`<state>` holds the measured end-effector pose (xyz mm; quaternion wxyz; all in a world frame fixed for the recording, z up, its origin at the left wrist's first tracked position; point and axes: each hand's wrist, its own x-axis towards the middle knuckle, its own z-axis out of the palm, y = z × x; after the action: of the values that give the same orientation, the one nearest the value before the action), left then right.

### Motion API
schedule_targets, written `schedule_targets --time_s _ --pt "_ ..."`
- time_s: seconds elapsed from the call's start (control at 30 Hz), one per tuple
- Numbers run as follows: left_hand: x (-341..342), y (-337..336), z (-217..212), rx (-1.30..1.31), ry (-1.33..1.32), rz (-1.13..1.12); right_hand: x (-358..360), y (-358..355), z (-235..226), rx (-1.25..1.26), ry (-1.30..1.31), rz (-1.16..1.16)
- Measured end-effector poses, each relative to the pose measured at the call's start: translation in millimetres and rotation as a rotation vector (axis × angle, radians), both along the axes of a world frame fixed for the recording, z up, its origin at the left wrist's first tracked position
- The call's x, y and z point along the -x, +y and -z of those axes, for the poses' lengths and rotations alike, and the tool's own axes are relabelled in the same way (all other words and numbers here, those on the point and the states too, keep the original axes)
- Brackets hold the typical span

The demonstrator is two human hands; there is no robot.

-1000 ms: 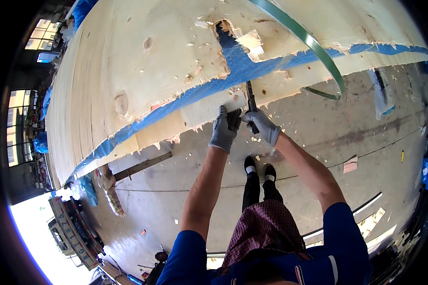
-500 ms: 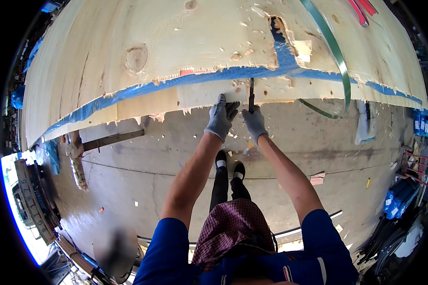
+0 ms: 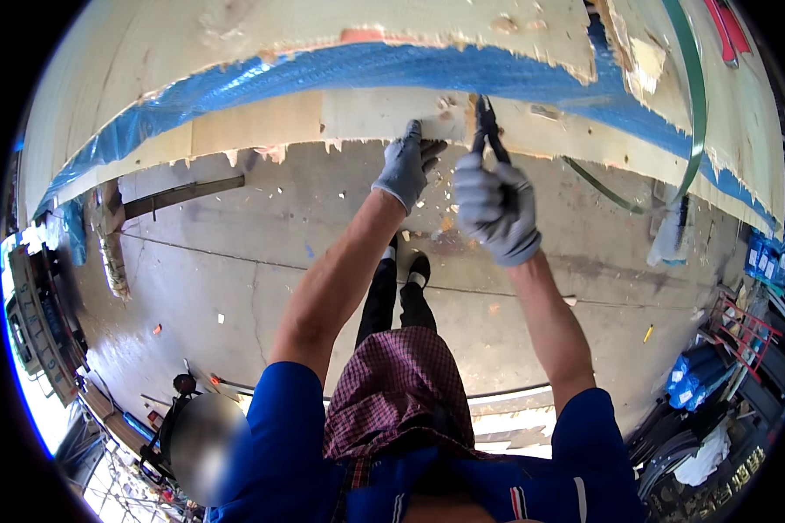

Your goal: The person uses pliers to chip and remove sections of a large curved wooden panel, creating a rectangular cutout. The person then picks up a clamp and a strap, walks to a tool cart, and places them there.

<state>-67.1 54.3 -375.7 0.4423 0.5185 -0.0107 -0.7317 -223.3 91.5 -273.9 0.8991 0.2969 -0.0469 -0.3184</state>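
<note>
My left hand (image 3: 403, 166), in a grey glove, is at the splintered near edge of the lower wooden board (image 3: 358, 115). Its thumb lies on the board's face, the fingers curled at the edge. My right hand (image 3: 500, 209), also gloved, is closed around black pliers (image 3: 486, 126), whose jaws point away from me over the same board. Whether the jaws grip anything is too small to tell. Blue plastic sheeting (image 3: 340, 68) shows between that board and the broken upper wooden panel (image 3: 279, 22), which has a jagged notch on the right.
A green strap (image 3: 696, 96) hangs over the wood on the right, near a red-handled tool (image 3: 731, 39). Wood chips litter the concrete floor (image 3: 323, 218). A timber piece (image 3: 183, 198) lies at left; blue packages and a red metal rack (image 3: 746, 329) stand at right.
My right hand has lifted toward me and turned, showing more of the pliers. My left hand stays at the board's edge. The view has shifted, and the blue sheeting shows wider.
</note>
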Motion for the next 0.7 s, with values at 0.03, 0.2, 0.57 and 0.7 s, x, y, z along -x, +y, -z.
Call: schedule_targets --time_s 0.03,0.2,0.57,0.7 --pt "-1 3 3 0.001 -0.004 -0.021 -4 19 7 0.076 0.188 -0.065" --pt "-6 -1 12 0.045 0.013 0.079 21 124 62 0.287 0.929 -0.332" --pt "-5 11 62 -0.211 0.03 -0.033 49 140 118 0.493 1.649 -0.439" --pt "-9 36 77 0.332 0.269 -0.126 26 88 116 0.612 1.674 -0.31"
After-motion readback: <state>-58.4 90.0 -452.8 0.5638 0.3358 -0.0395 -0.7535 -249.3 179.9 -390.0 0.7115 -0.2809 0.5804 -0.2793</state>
